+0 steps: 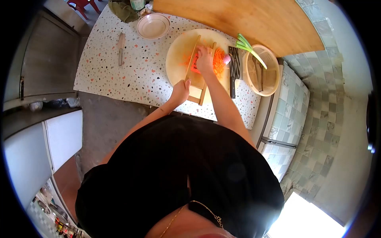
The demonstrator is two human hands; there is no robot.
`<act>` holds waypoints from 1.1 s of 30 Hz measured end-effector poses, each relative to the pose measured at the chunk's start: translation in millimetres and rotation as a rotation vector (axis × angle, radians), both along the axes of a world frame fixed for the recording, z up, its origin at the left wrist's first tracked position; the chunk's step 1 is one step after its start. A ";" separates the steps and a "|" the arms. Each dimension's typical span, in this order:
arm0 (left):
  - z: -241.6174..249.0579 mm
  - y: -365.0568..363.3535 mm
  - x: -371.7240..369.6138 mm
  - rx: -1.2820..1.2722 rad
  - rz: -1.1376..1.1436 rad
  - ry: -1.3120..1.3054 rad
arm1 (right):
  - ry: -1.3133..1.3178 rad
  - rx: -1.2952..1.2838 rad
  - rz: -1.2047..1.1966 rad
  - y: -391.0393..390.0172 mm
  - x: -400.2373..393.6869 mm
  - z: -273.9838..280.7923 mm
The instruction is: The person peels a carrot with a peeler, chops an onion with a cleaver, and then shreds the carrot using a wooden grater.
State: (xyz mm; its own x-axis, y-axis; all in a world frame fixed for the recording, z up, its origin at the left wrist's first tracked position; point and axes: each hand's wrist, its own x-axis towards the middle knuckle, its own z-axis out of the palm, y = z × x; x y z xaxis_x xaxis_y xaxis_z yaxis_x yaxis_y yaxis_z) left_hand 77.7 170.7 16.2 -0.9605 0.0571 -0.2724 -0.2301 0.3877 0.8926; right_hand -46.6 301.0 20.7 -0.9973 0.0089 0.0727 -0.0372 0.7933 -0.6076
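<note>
A wooden-framed grater [202, 90] with a red-orange grating plate [194, 63] lies slanted across a round cream cutting board [176, 49]. Closed around the near part of its frame is my left hand [181, 92]. My right hand [205, 60] presses down over the grating plate with curled fingers; whatever is under them is hidden. Orange shreds that look like grated carrot [218, 62] are heaped on the board, mostly to the right of the grater. At the heap's right edge sits a small pinkish-purple bulb [226, 59], like a shallot.
Right of the board lies a black-handled knife [233, 85]. Beyond it stands a round basket [274, 75] with spring onions [248, 47] and long utensils. A shallow bowl [153, 26] and another knife [121, 49] are on the speckled counter [99, 71] to the left.
</note>
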 end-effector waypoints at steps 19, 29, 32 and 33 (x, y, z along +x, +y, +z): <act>-2.1 -4.3 -0.6 -0.017 -0.024 0.037 | -0.001 0.170 -0.115 -25.5 -0.4 2.8; -8.6 3.1 22.0 0.036 -0.021 -0.022 | -0.178 0.558 -0.128 -6.1 -31.4 1.2; 0.4 -1.5 23.7 -0.007 -0.020 0.072 | -0.148 0.352 -0.191 21.7 -52.3 -15.3; 0.9 -1.5 26.5 -0.004 -0.017 0.065 | -0.092 0.345 -0.176 21.1 -50.2 -13.8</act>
State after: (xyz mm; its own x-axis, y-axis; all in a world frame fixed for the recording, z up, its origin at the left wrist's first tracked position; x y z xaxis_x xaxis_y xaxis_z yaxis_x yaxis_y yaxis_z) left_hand 104.2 169.2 17.2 -0.9751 0.0725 -0.2098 -0.1651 0.3949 0.9038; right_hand -96.7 322.1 6.8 -0.9852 0.1711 0.0118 0.1598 0.9409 -0.2988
